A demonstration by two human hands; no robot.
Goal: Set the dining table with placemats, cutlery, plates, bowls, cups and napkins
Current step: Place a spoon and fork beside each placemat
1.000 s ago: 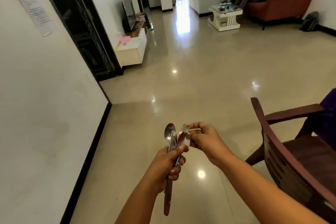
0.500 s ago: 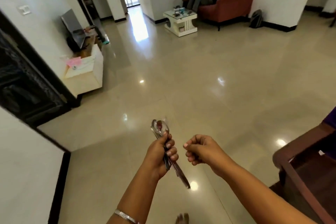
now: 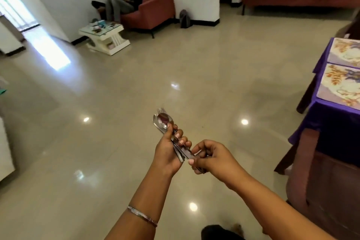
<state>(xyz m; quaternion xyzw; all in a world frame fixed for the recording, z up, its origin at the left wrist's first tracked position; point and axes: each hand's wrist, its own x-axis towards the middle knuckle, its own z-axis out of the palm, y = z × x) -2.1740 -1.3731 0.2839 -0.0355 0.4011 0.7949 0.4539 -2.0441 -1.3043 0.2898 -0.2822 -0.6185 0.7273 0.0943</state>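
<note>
No legible text, labels or numbers anywhere.

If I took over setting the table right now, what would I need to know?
Left hand: grips a bunch of cutlery, spoon bowls up.
Right hand: pinches the handle ends.
Table: on the right, purple cloth, two placemats laid.
Done: placemats, at least those two.
Left: lay the cutlery; no plates, bowls, cups or napkins in view.

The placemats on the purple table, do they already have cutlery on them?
No, both placemats lie bare, and the cutlery is in the hands.
</note>
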